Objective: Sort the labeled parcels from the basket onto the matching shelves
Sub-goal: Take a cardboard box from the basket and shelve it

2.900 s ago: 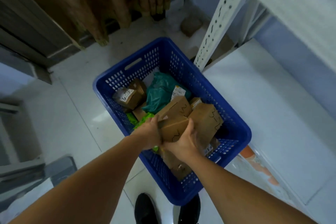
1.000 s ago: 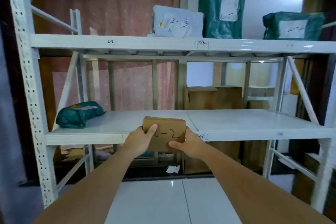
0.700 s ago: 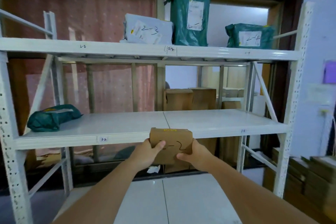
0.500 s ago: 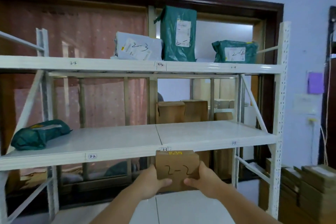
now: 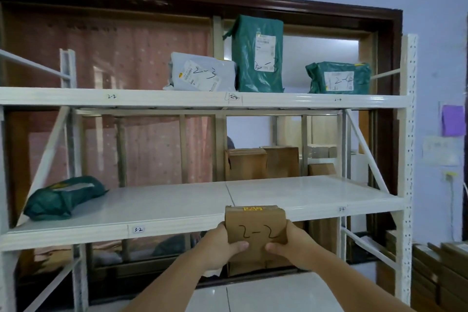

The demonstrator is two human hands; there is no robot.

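You hold a squarish brown cardboard parcel (image 5: 255, 229), hand-marked "2-2", in front of the rack's lower shelf (image 5: 177, 206), your left hand (image 5: 219, 247) and right hand (image 5: 291, 244) pressing its sides, thumbs across its face. Behind it, that smooth white metal shelf carries a crumpled green plastic bag (image 5: 63, 196) far left. Above, the upper shelf (image 5: 152, 97) bears a grey mailer (image 5: 202, 73) marked "2-3" and two glossy green parcels (image 5: 257, 54).
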